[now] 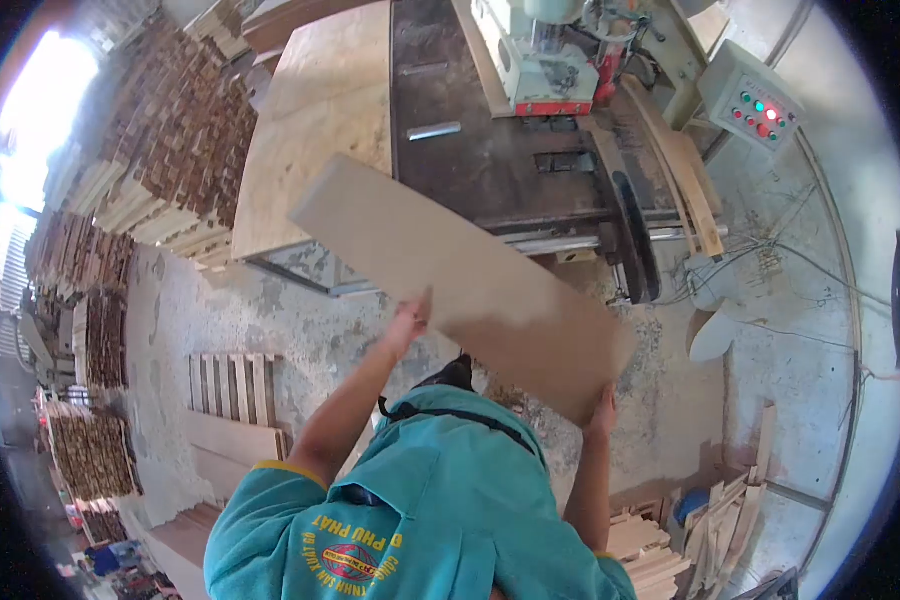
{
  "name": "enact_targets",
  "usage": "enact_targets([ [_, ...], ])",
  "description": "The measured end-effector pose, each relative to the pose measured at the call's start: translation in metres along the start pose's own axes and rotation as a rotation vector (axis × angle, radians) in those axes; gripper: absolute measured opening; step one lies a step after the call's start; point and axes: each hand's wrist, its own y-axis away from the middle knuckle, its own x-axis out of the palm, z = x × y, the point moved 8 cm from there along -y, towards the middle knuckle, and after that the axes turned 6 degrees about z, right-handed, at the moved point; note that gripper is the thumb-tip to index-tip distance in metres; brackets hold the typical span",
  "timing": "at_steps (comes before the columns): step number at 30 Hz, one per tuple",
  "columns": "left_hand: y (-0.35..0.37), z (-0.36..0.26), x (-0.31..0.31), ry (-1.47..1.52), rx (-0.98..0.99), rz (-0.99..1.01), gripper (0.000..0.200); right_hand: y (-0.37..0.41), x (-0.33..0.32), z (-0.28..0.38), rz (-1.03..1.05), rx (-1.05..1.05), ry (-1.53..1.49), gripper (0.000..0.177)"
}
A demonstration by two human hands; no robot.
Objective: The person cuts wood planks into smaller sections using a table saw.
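A long, flat brown wooden board point(470, 270) is held out in front of my body, slanting from upper left to lower right. My left hand point(410, 318) grips its near long edge, thumb lying over the top face and the other fingers hidden underneath. At the board's lower right corner, my right hand point(602, 410) is closed on the end, its fingers partly behind the wood. The board's far edge overlaps the front of a dark machine table point(470, 190) in this view.
A pale plywood panel point(320, 110) adjoins the machine table. Behind stands a machine head point(550, 70); a control box point(752, 100) with lit buttons is at upper right. Stacked wood strips point(160, 130) rise at left, a slatted pallet point(233, 388) below. Offcuts point(720, 530) lie lower right.
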Motion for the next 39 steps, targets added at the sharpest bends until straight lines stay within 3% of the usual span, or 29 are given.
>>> enact_targets([
  [1,-0.007,0.001,0.028,-0.066,0.048,0.197,0.076,-0.001,-0.024,-0.003,0.068,-0.025,-0.002,0.055],
  [3,0.002,0.011,0.064,-0.123,-0.080,0.229,0.072,0.009,-0.061,-0.008,0.114,-0.042,-0.024,0.058],
  [5,0.025,0.007,0.084,-0.227,-0.049,0.054,0.066,0.027,-0.090,-0.007,0.054,-0.025,-0.053,0.059],
  [6,0.027,0.006,0.093,-0.233,-0.042,0.065,0.066,0.036,-0.104,-0.010,0.015,-0.013,-0.058,0.059],
  [8,0.027,0.014,0.118,-0.240,-0.092,0.230,0.079,0.058,-0.124,-0.016,0.009,-0.051,-0.101,0.060],
  [12,0.008,0.032,0.147,-0.372,-0.172,0.247,0.093,0.092,-0.169,-0.047,-0.102,-0.055,-0.121,0.067],
  [17,0.002,0.019,0.202,-0.609,-0.018,0.407,0.095,0.130,-0.185,-0.068,-0.129,-0.119,-0.239,0.072],
  [21,-0.015,0.027,0.227,-0.700,-0.141,0.456,0.087,0.150,-0.211,-0.099,-0.342,-0.095,-0.389,0.066],
  [23,-0.043,0.047,0.236,-0.843,-0.020,0.526,0.098,0.153,-0.206,-0.101,-0.390,-0.097,-0.406,0.067],
  [25,-0.043,0.039,0.250,-0.847,0.022,0.513,0.101,0.165,-0.197,-0.089,-0.539,-0.155,-0.322,0.069],
  [28,-0.049,0.030,0.266,-0.840,0.128,0.488,0.105,0.167,-0.182,-0.080,-0.589,-0.122,-0.309,0.067],
  [29,-0.052,0.026,0.270,-0.828,0.193,0.475,0.106,0.166,-0.184,-0.082,-0.596,-0.126,-0.315,0.067],
  [31,-0.043,0.010,0.281,-0.911,0.145,0.458,0.105,0.150,-0.195,-0.100,-0.407,-0.151,-0.427,0.067],
  [39,-0.064,0.030,0.275,-1.159,0.177,0.362,0.101,0.148,-0.185,-0.098,-0.464,-0.129,-0.452,0.067],
])
